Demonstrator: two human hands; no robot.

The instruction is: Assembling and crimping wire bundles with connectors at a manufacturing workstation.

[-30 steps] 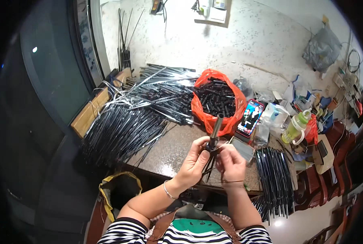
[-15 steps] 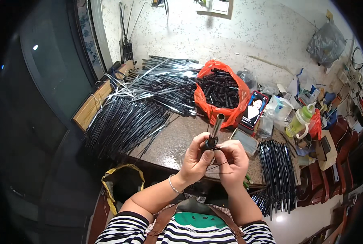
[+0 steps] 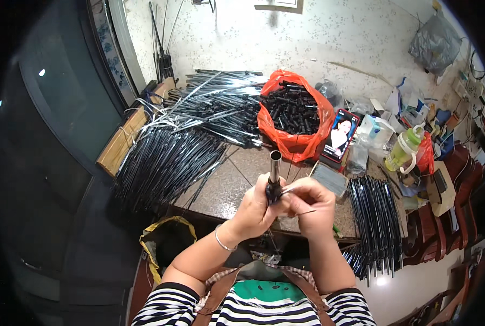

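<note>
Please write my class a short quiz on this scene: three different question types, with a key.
1. Fill in: seen from the person's side, the phone is to the ____ of the red bag.
2. True or false: the red bag is empty.
3. Short answer: what shiny, open-ended thing does the left hand hold?

Key:
1. Right.
2. False; it holds many black parts.
3. A metal tube.

On the red-edged phone, small pale lettering runs low across the lit screen — too small to read — and no other writing anywhere in view can be made out.
</note>
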